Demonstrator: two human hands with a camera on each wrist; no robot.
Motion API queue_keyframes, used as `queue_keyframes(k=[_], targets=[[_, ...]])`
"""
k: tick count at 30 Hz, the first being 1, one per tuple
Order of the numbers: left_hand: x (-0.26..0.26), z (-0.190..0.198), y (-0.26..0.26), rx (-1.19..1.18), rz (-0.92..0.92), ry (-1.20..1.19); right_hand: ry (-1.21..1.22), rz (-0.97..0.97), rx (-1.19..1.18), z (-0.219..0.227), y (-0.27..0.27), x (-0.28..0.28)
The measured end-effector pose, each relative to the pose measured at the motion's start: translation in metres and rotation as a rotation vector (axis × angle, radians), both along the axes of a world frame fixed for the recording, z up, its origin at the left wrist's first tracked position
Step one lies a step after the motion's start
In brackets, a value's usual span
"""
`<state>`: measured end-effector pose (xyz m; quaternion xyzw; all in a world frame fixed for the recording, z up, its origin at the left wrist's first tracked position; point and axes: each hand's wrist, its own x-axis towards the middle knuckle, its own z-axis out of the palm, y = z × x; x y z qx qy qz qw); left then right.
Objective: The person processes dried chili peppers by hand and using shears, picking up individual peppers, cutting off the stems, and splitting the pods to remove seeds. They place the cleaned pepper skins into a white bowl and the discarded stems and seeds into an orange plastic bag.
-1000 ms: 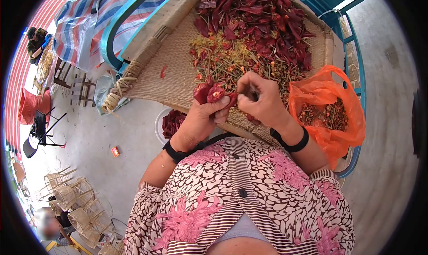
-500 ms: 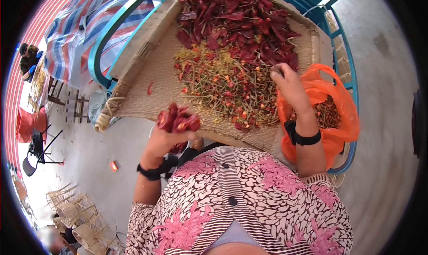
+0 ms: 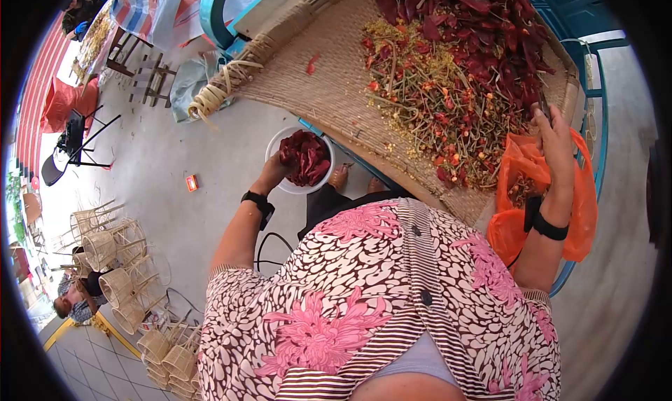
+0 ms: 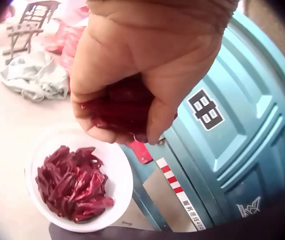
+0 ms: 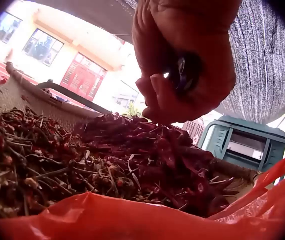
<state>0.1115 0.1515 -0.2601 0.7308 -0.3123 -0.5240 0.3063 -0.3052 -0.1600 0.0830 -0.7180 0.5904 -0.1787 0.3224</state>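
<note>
My left hand (image 3: 274,171) grips a bunch of dark red dried chilies (image 4: 120,107), its thumb and fingers curled round them. It is at the left side of a white tub (image 3: 271,146); more dried chilies (image 4: 75,185) lie in that tub. My right hand (image 3: 556,145) is over the right edge of the pile, above an orange plastic bag (image 3: 507,236). Its fingers curl round a small dark tool with a shiny edge (image 5: 186,75), mostly hidden in the palm; I cannot tell its kind. Whole chilies (image 3: 483,23) are heaped at the back, with cut stems and seeds (image 3: 455,114) in front.
A woven mat (image 3: 329,72) with a bound edge carries the heap, on a teal metal vehicle (image 4: 217,150). Stems lie inside the orange bag. Wicker baskets (image 3: 115,289), a small red box (image 3: 192,183) and a black folding chair (image 3: 66,149) stand around the concrete floor.
My left hand has carried the chilies from over the mat down to the tub. My right hand has moved away to the right, towards the heap's edge. The head view has shifted.
</note>
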Motion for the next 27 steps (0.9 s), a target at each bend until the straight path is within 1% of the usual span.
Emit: queue_keyframes(k=[1,3,5,6,7,8,9,10,11,12,13,14,15,16,17,18,19,20,21,22,23,25,26,27], targets=[[0.001,-0.029,0.0,0.011,0.03,-0.035,0.004,0.0,-0.004,-0.001,0.0,0.003],[0.006,-0.099,0.002,0.03,0.089,-0.108,0.033,0.017,-0.003,-0.003,0.0,0.005],[0.009,-0.14,0.006,0.071,0.173,-0.25,0.082,0.052,0.007,-0.003,-0.003,0.001],[0.007,-0.148,0.009,0.096,0.216,-0.319,0.063,0.051,0.009,-0.003,-0.004,-0.002],[0.006,-0.13,0.007,0.163,0.263,-0.193,0.043,0.05,0.012,-0.003,-0.003,-0.005],[0.007,-0.089,0.0,0.23,0.308,-0.067,0.022,0.048,0.016,-0.003,-0.001,-0.007],[0.01,-0.058,-0.006,0.293,0.351,0.057,0.033,0.041,0.031,0.0,0.001,-0.007],[0.012,-0.053,-0.002,0.24,0.452,0.121,0.043,0.031,0.044,0.007,0.003,-0.006],[0.015,-0.047,0.003,0.189,0.436,0.141,0.055,0.017,0.054,0.012,0.004,-0.007],[0.021,-0.043,0.006,0.129,0.41,0.164,0.091,0.017,-0.015,0.011,0.002,-0.011],[0.029,-0.054,0.013,0.079,0.22,-0.008,0.133,0.008,-0.096,0.008,-0.004,-0.018],[0.023,-0.029,0.012,0.03,0.185,-0.033,0.179,-0.012,-0.192,0.01,-0.012,-0.028],[0.021,-0.022,0.012,-0.046,0.129,0.042,0.212,-0.054,-0.252,0.016,-0.018,-0.03],[0.019,0.003,0.008,-0.062,-0.049,0.015,0.122,-0.089,-0.248,0.019,-0.026,-0.035],[0.015,0.036,0.001,-0.023,-0.186,0.109,0.063,-0.047,-0.367,0.017,-0.038,-0.043],[0.003,0.08,-0.008,-0.01,-0.261,0.193,-0.167,-0.191,-0.108,0.035,-0.038,-0.035],[-0.008,0.127,-0.019,-0.038,-0.436,0.154,-0.29,-0.25,-0.107,0.04,-0.043,-0.026],[-0.014,0.158,-0.028,-0.057,-0.553,0.28,-0.353,-0.294,-0.104,0.037,-0.06,-0.029],[-0.021,0.183,-0.033,-0.058,-0.604,0.333,-0.36,-0.325,-0.108,0.032,-0.073,-0.029],[-0.032,0.219,-0.043,-0.127,-0.67,0.373,-0.37,-0.351,-0.11,0.028,-0.085,-0.026],[-0.041,0.245,-0.052,-0.237,-0.694,0.423,-0.381,-0.371,-0.107,0.021,-0.101,-0.025],[-0.056,0.286,-0.072,-0.312,-0.658,0.46,-0.308,-0.471,-0.081,-0.011,-0.144,-0.034],[-0.063,0.297,-0.082,-0.286,-0.638,0.401,-0.117,-0.482,-0.18,-0.056,-0.192,-0.061],[-0.068,0.306,-0.092,-0.263,-0.615,0.342,-0.022,-0.461,-0.299,-0.071,-0.215,-0.067]])
